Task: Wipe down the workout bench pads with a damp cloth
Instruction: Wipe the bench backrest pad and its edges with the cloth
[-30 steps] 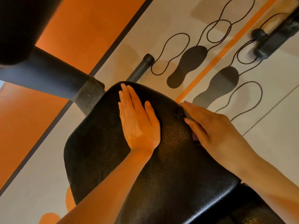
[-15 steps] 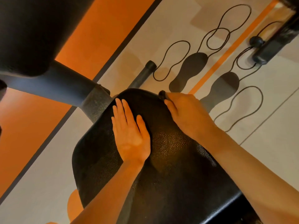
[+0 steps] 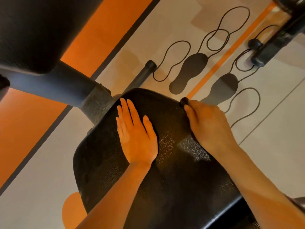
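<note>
The right hand (image 3: 208, 123) curls over a small dark cloth (image 3: 184, 101), of which only a bunched end shows past the fingertips; the rest is hidden under the palm. The fingers bend down around it, pressing it onto the far right edge of the black seat pad (image 3: 165, 179), probably because a wipe reaches the rim best with the cloth held tight and the wrist low.

To its left, the left hand (image 3: 137, 138) lies flat on the same pad, fingers straight and close together, holding nothing. It appears to be there to steady the pad, or the person's weight, against the push of the wiping hand. The two hands are apart, with a strip of pebbled vinyl between them that catches a shine. Whether that shine is dampness or only reflected light cannot be told.

The pad fills the near middle of the view, narrowing toward its rounded far end. At far left a thick dark frame tube (image 3: 49, 83) meets a speckled bracket beside the pad, and a second black pad (image 3: 33, 30) sits above it, in the far left corner. That one looks as though it has yet to be wiped.

Beyond the pad, the floor (image 3: 41, 162) is pale with orange bands, printed with dark footprint shapes (image 3: 188, 73) and looping lines. Another machine's black foot (image 3: 272, 47) stands at far right.
</note>
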`<action>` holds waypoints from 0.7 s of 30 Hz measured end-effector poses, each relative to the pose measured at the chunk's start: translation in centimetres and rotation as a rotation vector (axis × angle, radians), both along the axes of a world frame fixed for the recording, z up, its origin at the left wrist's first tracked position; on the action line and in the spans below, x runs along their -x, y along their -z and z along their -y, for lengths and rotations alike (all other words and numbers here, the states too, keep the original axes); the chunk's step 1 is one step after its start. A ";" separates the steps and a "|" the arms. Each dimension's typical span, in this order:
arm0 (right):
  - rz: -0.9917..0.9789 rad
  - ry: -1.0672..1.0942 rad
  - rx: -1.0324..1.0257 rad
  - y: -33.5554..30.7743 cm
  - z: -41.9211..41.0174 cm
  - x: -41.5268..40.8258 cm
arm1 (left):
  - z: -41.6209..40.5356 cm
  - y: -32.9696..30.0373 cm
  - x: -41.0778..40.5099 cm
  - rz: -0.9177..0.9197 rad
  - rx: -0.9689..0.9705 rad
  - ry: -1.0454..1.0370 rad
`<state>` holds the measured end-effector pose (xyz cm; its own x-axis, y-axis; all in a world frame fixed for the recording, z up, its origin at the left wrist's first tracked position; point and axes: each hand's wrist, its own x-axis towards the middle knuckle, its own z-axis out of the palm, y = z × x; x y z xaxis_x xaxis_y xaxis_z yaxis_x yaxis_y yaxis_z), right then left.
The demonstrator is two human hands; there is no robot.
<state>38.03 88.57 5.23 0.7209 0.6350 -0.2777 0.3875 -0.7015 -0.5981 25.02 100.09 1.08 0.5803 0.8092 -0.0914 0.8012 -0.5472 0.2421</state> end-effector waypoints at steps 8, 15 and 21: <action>0.149 -0.002 -0.004 0.4 0.6 1.8 | -0.1 -0.2 -0.1 -0.040 -0.018 0.036; 0.087 0.197 0.036 -1.7 12.2 6.5 | -0.2 -0.2 0.0 -0.034 -0.031 0.054; 0.070 0.286 -0.064 -2.9 13.5 8.4 | -1.1 -0.4 0.3 -0.060 0.021 0.116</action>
<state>29.64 75.03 8.12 0.8890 0.4180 -0.1869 0.2214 -0.7498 -0.6235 24.75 101.21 1.44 0.6627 0.7347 -0.1454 0.7464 -0.6321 0.2081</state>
